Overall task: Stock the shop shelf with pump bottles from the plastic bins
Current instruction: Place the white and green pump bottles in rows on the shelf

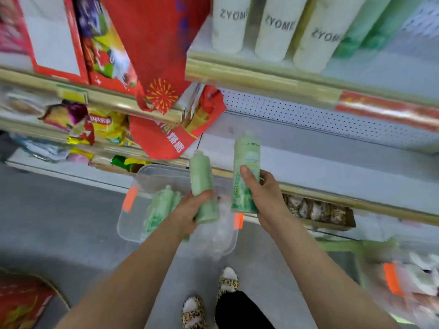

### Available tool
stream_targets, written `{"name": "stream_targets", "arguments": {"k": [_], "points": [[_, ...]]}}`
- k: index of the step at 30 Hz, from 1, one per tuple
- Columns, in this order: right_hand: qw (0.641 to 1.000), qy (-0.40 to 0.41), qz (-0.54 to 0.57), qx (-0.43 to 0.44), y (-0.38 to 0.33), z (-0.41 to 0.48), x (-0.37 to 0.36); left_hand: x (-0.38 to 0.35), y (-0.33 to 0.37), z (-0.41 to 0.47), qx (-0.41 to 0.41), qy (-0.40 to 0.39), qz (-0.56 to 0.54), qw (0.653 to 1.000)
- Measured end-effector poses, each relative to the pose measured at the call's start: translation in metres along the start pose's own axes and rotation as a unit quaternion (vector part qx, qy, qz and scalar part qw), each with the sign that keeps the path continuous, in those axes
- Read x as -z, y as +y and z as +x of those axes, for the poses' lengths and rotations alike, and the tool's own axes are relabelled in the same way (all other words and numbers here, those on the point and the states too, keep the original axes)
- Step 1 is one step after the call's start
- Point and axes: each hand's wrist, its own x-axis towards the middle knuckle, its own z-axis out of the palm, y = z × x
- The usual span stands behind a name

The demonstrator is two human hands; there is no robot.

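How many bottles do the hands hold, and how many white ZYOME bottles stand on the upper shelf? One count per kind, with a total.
Green bottles in the hands: 2, one in the left hand, one in the right hand
White ZYOME bottles on the upper shelf: 3
Total: 5
Bottles in the bin are too blurred to count.

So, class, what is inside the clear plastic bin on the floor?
Green bottles lie in the left part of the clear bin. The left hand and the held bottle cover its middle, so what lies there cannot be seen.
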Motion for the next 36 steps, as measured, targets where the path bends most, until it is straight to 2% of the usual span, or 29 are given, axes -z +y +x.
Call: {"name": "stream_targets", "arguments": {"k": [6,11,16,22,27,36], "points": [[0.996,0.025,0.057,0.062,-0.073,-0.041,0.014,-0.057,0.078,-0.057,-0.166,-0.086,0.086,0.979],[0.986,0.047,0.115,0.111,-0.124,-0.052,0.042,-0.104,0.119,-0.078,-0.158,-0.164,0.017,0.974],[0.973,0.058,0.131,0.183,-0.171,-0.037,0.082,-0.139,0.141,-0.073,-0.249,-0.215,0.051,0.943],[0.955,0.109,0.083,0.265,-0.231,0.016,0.141,-0.179,0.164,-0.056,-0.303,-0.206,0.084,0.927],[0.956,0.134,0.045,0.256,-0.265,0.081,0.190,-0.222,0.177,-0.041,-0.327,-0.200,0.095,0.919],[0.963,0.085,-0.044,0.252,-0.272,0.167,0.227,-0.274,0.174,-0.020,-0.347,-0.193,0.100,0.912]]}}
